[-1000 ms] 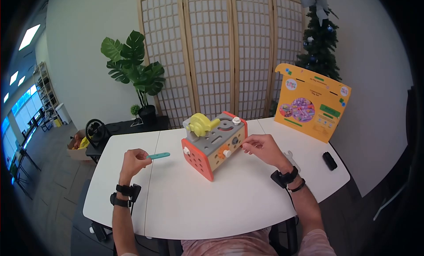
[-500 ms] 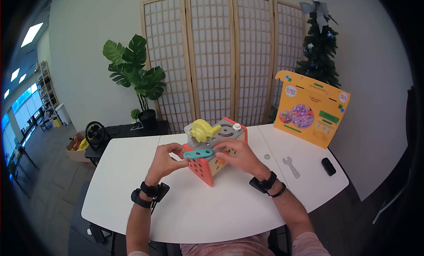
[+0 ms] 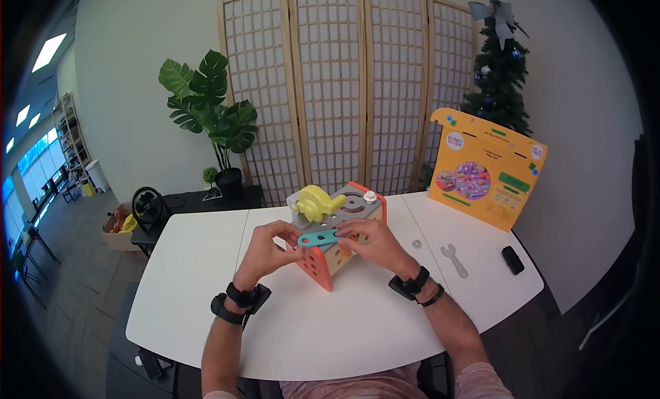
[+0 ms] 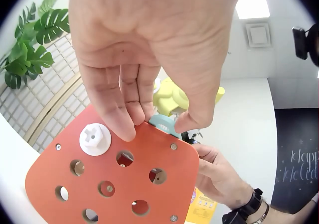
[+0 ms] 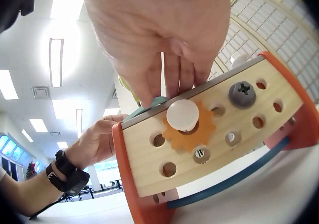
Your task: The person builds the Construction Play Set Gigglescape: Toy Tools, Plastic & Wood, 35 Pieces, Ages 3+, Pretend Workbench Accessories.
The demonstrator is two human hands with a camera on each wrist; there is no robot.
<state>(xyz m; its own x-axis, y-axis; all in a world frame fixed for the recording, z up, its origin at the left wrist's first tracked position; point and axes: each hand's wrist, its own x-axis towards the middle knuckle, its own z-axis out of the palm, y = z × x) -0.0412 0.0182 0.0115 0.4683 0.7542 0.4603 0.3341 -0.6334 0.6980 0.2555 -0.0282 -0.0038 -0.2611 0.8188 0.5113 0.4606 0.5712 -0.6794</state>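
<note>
A teal strip with holes (image 3: 313,240) lies along the near top edge of a toy workbench (image 3: 316,270). My left hand (image 3: 267,251) pinches the strip's left end between thumb and fingers. At the other end, my right hand (image 3: 375,244) grips it from above. The left wrist view has a white bolt with a cross slot (image 4: 94,139) in the bench's red end panel, below my fingers. An orange gear (image 5: 204,136) under a white round head (image 5: 182,115) and a grey screw (image 5: 242,94) sit in the wooden side. Behind the strip stands a yellow part (image 3: 316,203).
To the right on the white table (image 3: 330,344) lie a small grey nut (image 3: 416,244), a grey toy wrench (image 3: 454,261) and a black object (image 3: 512,260). An orange-yellow box (image 3: 485,168) stands at the back right. A white knob (image 3: 370,197) rises from the bench's far top corner.
My left hand has brought the strip rightward from over the table onto the bench's top edge. My right hand has come left from the bench's right side to the strip's other end.
</note>
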